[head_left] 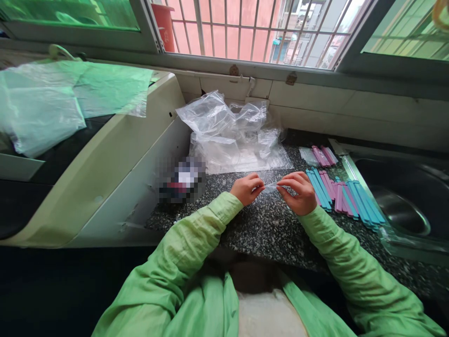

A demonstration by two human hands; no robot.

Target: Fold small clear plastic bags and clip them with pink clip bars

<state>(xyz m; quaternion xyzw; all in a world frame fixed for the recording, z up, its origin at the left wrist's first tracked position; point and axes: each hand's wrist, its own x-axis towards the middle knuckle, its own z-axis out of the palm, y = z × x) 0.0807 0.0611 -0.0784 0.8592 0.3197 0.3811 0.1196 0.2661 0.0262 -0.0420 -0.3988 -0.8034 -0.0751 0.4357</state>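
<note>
Both hands, left hand (247,188) and right hand (298,192), pinch a small clear bag (271,187) mid-frame; loose blue and pink sticks (345,199) at right await bagging, few packed bundles (321,156) lie done above.

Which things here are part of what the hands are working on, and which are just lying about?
In hand:
- small clear bag, pinched between left hand and right hand
- blue and pink sticks beside the right hand
- packed stick bag
- heap of clear bags

Lying about:
- sink
- white appliance
- plastic sheet on it
</note>
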